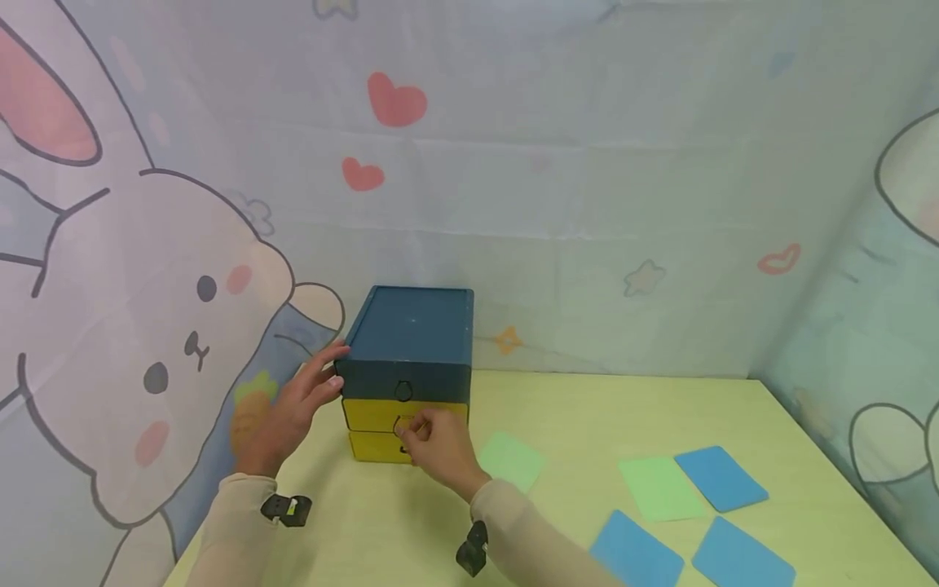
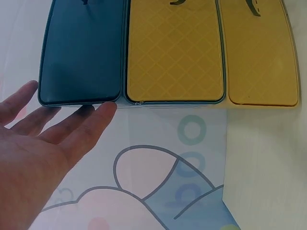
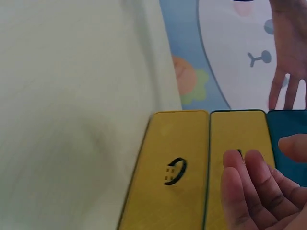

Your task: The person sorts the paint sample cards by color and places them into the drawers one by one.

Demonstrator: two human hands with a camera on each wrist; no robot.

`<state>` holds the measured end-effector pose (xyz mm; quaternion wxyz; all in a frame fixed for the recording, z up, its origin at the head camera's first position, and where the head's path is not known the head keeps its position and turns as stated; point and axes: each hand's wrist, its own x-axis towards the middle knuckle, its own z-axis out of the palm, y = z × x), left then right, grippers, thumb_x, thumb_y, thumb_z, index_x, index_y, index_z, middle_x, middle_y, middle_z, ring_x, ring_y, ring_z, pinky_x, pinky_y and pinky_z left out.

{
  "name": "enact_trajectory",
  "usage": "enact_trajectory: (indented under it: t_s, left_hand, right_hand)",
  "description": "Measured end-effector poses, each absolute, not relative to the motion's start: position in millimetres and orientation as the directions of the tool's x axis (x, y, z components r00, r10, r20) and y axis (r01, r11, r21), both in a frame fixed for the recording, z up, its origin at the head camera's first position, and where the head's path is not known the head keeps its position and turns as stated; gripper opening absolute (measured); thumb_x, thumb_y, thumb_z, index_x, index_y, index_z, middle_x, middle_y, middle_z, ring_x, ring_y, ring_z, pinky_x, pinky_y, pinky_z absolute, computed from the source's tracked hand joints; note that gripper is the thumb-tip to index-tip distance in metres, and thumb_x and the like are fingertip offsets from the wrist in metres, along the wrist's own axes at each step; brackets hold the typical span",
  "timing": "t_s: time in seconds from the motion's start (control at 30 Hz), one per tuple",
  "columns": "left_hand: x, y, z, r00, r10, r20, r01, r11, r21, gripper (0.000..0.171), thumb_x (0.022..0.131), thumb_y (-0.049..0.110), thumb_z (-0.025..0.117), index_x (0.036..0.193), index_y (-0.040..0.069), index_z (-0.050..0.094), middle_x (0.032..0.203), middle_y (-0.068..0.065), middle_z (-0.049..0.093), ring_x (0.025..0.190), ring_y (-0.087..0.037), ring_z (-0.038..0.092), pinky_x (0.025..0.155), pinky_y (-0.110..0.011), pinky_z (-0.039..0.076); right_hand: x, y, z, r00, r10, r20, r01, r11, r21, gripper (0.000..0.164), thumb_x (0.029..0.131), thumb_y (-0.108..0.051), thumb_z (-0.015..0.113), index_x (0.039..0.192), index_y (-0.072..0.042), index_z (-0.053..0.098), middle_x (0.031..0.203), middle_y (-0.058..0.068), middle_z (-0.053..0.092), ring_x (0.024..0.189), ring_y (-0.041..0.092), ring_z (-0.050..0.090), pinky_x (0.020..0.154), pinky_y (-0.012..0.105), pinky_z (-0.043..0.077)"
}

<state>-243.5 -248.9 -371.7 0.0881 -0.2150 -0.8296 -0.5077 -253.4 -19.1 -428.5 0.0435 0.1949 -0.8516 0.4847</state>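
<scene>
A small three-drawer box (image 1: 411, 326) stands near the back of the table, with a dark blue top and top drawer (image 2: 86, 57) above two yellow drawers. My left hand (image 1: 289, 416) lies along the box's left side, its spread fingertips (image 2: 108, 110) right at the upper edge. In front of the middle yellow drawer (image 2: 175, 52) is my right hand (image 1: 440, 448), fingers slightly bent at its dark loop handle, which they mostly hide. The right wrist view has the thumb apart from those fingers. The bottom yellow drawer (image 3: 177, 143) shows its handle (image 3: 180, 171). All three drawers look closed.
Right of the box lie two green cards (image 1: 513, 461) (image 1: 663, 487) and three blue cards, one (image 1: 721, 478) farther back and two (image 1: 637, 550) (image 1: 742, 554) nearer me. A cloth backdrop (image 1: 557, 187) with rabbits and hearts surrounds the pale table (image 1: 587, 408).
</scene>
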Motion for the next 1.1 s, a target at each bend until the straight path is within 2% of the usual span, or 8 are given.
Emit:
enact_trajectory:
  t_s: [0.13,0.23,0.33,0.5,0.8,0.93,1.03,1.1]
  left_hand:
    - [-245,-249,-373,-0.896,0.268,0.355,0.437,0.387,0.812,0.053,0.108,0.025,0.04,0.157,0.007,0.03,0.17,-0.017,0.012,0.148,-0.056,0.024,0.114,-0.07,0.033]
    - [-246,-249,-373,-0.898,0.27,0.347,0.431,0.388,0.815,0.054,0.108,0.026,0.04,0.157,0.008,0.029,0.17,-0.016,0.011,0.149,-0.055,0.022,0.114,-0.071,0.032]
    - [-246,-249,-373,-0.899,0.273,0.342,0.428,0.391,0.815,0.054,0.108,0.028,0.04,0.157,0.009,0.029,0.17,-0.015,0.01,0.15,-0.055,0.022,0.115,-0.071,0.031]
    - [-245,-249,-374,-0.894,0.269,0.358,0.441,0.385,0.811,0.054,0.108,0.026,0.04,0.157,0.007,0.03,0.17,-0.016,0.011,0.148,-0.056,0.022,0.114,-0.072,0.031]
    - [-245,-249,-374,-0.891,0.263,0.37,0.449,0.392,0.803,0.053,0.107,0.024,0.041,0.157,0.008,0.032,0.17,-0.016,0.013,0.148,-0.056,0.023,0.114,-0.072,0.03]
    - [-244,-249,-374,-0.888,0.261,0.378,0.455,0.391,0.8,0.052,0.107,0.023,0.041,0.156,0.007,0.033,0.169,-0.017,0.014,0.148,-0.056,0.023,0.114,-0.073,0.029]
    - [-244,-249,-374,-0.888,0.26,0.378,0.455,0.393,0.799,0.052,0.107,0.023,0.042,0.156,0.007,0.033,0.169,-0.018,0.014,0.148,-0.057,0.023,0.115,-0.073,0.028]
    - [-244,-248,-374,-0.89,0.261,0.374,0.452,0.392,0.801,0.052,0.107,0.023,0.042,0.156,0.007,0.033,0.169,-0.018,0.013,0.149,-0.056,0.022,0.115,-0.073,0.027]
  right_hand:
    - [-254,-20,-439,-0.931,-0.247,0.268,-0.36,0.509,-0.782,0.02,0.092,-0.022,0.071,0.078,-0.01,0.064,0.061,0.002,0.066,0.047,0.005,0.058,0.045,0.022,0.046]
    - [-257,-22,-445,-0.948,-0.212,0.237,-0.317,0.573,-0.756,0.022,0.089,-0.028,0.074,0.081,-0.01,0.065,0.064,-0.001,0.065,0.05,0.005,0.055,0.046,0.021,0.043]
    - [-259,-26,-451,-0.958,-0.178,0.223,-0.285,0.617,-0.733,0.028,0.087,-0.035,0.077,0.081,-0.01,0.064,0.059,-0.005,0.056,0.049,0.005,0.047,0.046,0.02,0.037]
    - [-263,-36,-456,-0.953,-0.128,0.274,-0.291,0.637,-0.714,0.034,0.085,-0.036,0.079,0.069,-0.011,0.06,0.051,-0.008,0.038,0.043,0.006,0.035,0.043,0.019,0.027]
    - [-265,-49,-459,-0.957,-0.065,0.282,-0.258,0.633,-0.73,0.05,0.086,-0.038,0.078,0.053,-0.017,0.047,0.046,-0.009,0.03,0.037,0.007,0.03,0.039,0.019,0.018]
    - [-266,-49,-460,-0.956,-0.055,0.288,-0.265,0.582,-0.769,0.053,0.089,-0.039,0.075,0.047,-0.017,0.05,0.039,-0.008,0.045,0.031,0.003,0.036,0.033,0.019,0.02]
    - [-266,-47,-459,-0.954,-0.056,0.295,-0.277,0.545,-0.792,0.049,0.091,-0.033,0.073,0.048,-0.014,0.058,0.042,-0.002,0.058,0.031,0.002,0.043,0.032,0.02,0.028]
    - [-266,-46,-460,-0.952,-0.067,0.298,-0.287,0.528,-0.8,0.042,0.091,-0.027,0.073,0.053,-0.013,0.061,0.046,0.0,0.062,0.034,0.0,0.047,0.034,0.021,0.035]
